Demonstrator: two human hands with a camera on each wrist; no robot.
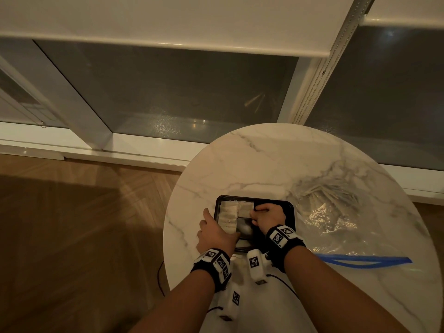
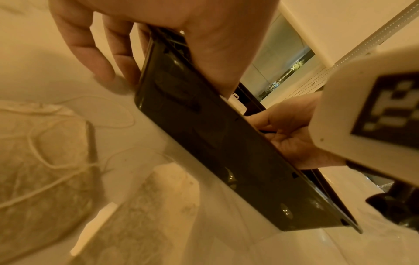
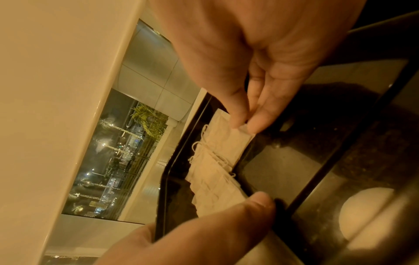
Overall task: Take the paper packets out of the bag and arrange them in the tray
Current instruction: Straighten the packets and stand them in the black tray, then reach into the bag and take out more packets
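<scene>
Black plastic tray (image 1: 292,207) sits low centre on the marble tabletop (image 1: 264,164); our left hand (image 1: 213,233) steadies its rim, fingers relaxed, while our right hand (image 1: 268,216) pinches a beige paper packet (image 3: 231,141) to align it beside the row. Clear bag (image 1: 336,212) lies right.

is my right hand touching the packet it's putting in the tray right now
Touching. The right wrist view shows the right hand with two fingertips closed on the near corner of a paper packet lying inside the black tray, no gap visible.
</scene>
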